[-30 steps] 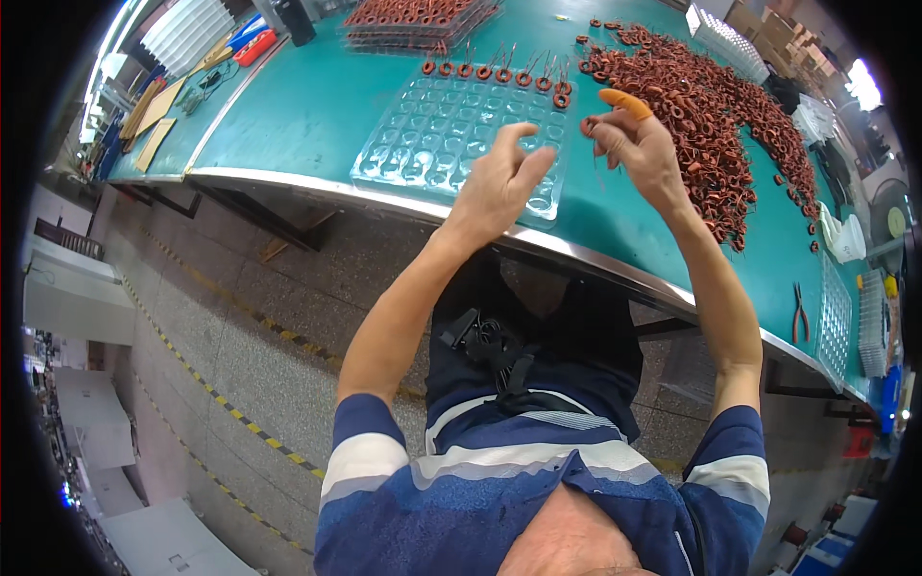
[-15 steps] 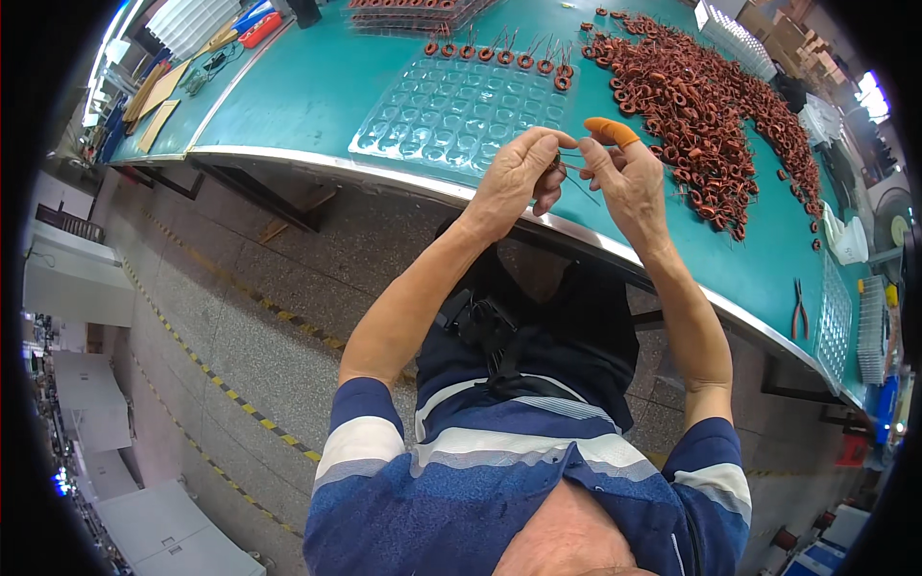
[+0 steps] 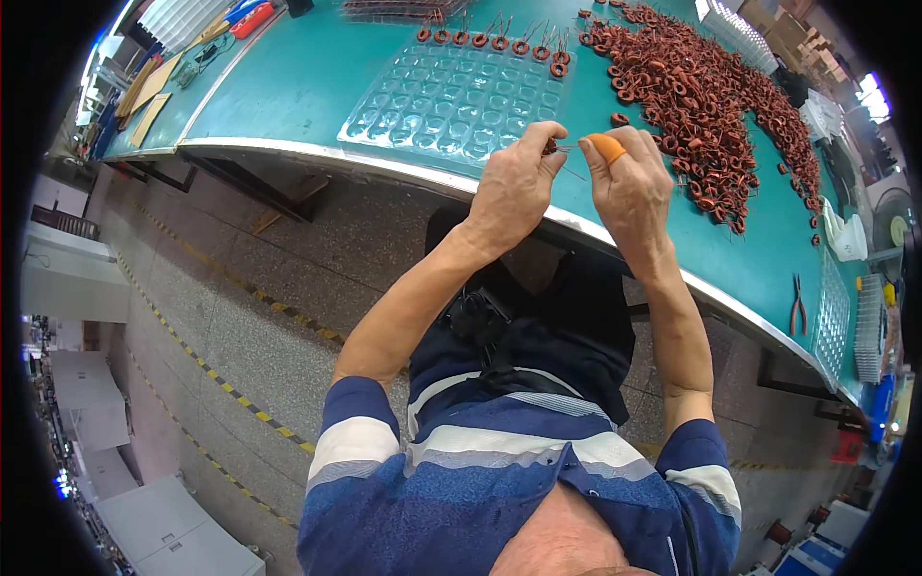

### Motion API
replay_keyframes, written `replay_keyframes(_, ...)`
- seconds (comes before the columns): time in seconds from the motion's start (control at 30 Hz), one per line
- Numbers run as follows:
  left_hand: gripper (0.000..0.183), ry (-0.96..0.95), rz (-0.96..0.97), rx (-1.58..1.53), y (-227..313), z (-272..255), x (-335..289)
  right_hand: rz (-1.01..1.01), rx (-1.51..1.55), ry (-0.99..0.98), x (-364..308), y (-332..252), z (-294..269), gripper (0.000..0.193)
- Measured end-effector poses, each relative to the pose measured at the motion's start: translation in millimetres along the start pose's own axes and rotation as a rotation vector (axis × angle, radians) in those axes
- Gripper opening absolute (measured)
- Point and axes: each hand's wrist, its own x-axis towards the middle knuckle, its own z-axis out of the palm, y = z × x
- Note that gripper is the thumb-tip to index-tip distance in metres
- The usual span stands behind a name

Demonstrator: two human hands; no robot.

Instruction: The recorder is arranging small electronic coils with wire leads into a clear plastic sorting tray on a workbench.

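Observation:
My left hand point(image 3: 511, 197) is closed over the near edge of the clear tray, its thumb and forefinger pinching a small ring coil point(image 3: 550, 147) that they mostly cover. Thin wire leads stick out from it to the right. Just right of them is my right hand point(image 3: 634, 192), thumb and forefinger pressed together, an orange finger cot point(image 3: 606, 147) on one finger. Whether a lead is between those fingertips is too small to see. The clear plastic tray point(image 3: 423, 106) has round pockets; red-brown ring coils point(image 3: 480, 39) with upright leads fill its far row, and one more point(image 3: 559, 70) sits at the right.
A large heap of ring coils point(image 3: 691, 125) spreads over the green table point(image 3: 279, 101) at right. Pliers point(image 3: 798, 305) lie near the right front edge, by another clear tray point(image 3: 832, 312). Stacked trays stand at the back. A red box point(image 3: 252, 19) is far left.
My hands have drawn slightly apart. The left hand has turned, so its knuckles now hide more of the coil; the right fingers have curled in. The tray and heap stay put.

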Motion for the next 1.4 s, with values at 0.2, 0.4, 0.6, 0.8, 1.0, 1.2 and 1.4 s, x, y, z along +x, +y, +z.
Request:
replay_keyframes(0.2, 0.015, -0.116, -0.21, -0.472, 9, -9, 4, 0.307, 0.321, -0.053, -7, 6, 0, 0.018)
replay_keyframes(0.4, 0.014, -0.15, -0.294, -0.775, 9, -14, 1, 0.543, 0.708, -0.019, -13, 1, 4, 0.02)
replay_keyframes(0.6, 0.011, -0.069, -0.296, -0.961, 22, -11, 7, 0.924, 1.294, -0.047, -2, 5, 5, 0.034)
replay_keyframes(0.8, 0.018, -0.108, -0.268, -0.796, 12, -13, 3, 0.785, 1.111, -0.096, -17, 13, -3, 0.038)
replay_keyframes(1.0, 0.025, -0.182, -0.194, -0.685, 9, -13, 0, 0.78, 1.04, -0.198, -30, 11, 2, 0.032)
replay_keyframes(1.2, 0.022, -0.226, -0.185, -0.604, 22, -7, 6, 0.801, 1.103, -0.072, -36, 9, 7, 0.032)
replay_keyframes(1.4, 0.022, -0.187, -0.158, -0.548, 19, -1, 6, 0.811, 1.031, 0.076, -30, -7, -14, 0.031)
